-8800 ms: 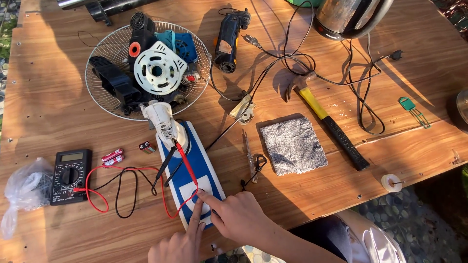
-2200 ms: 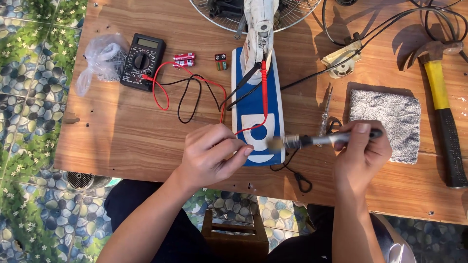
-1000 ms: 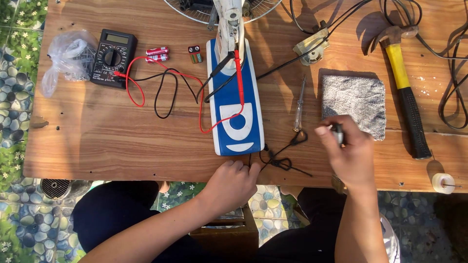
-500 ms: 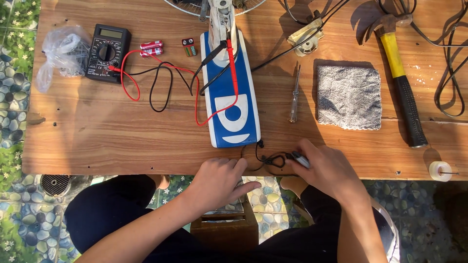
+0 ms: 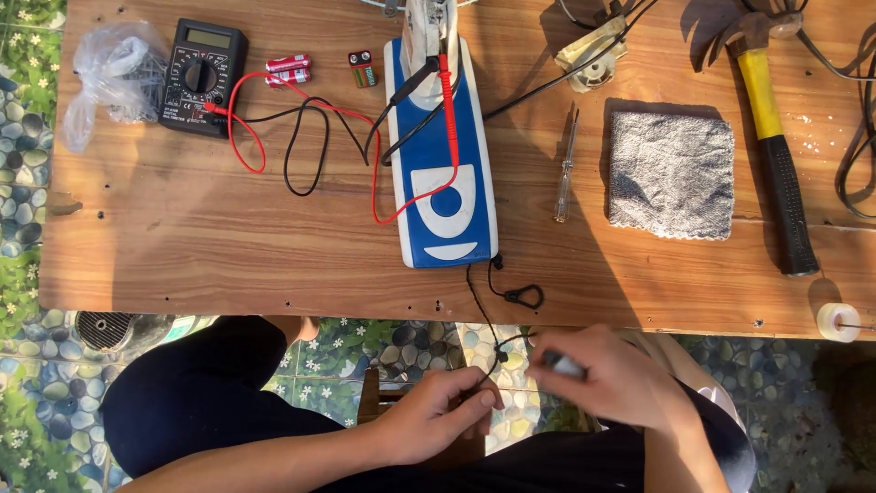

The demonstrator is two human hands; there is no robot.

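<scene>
A single head-worn camera looks almost straight down from above the seated person, fairly near, taking in the near edge of the wooden worktop (image 5: 228, 246), the lap and the tiled floor (image 5: 18, 274) below.

A black multimeter (image 5: 201, 77) is sitting on the wooden bench (image 5: 228, 246) beside a plastic bag (image 5: 105, 78); a grey cloth (image 5: 671, 173) is lying between a screwdriver (image 5: 566, 164) and a yellow-handled hammer (image 5: 776, 146).
</scene>
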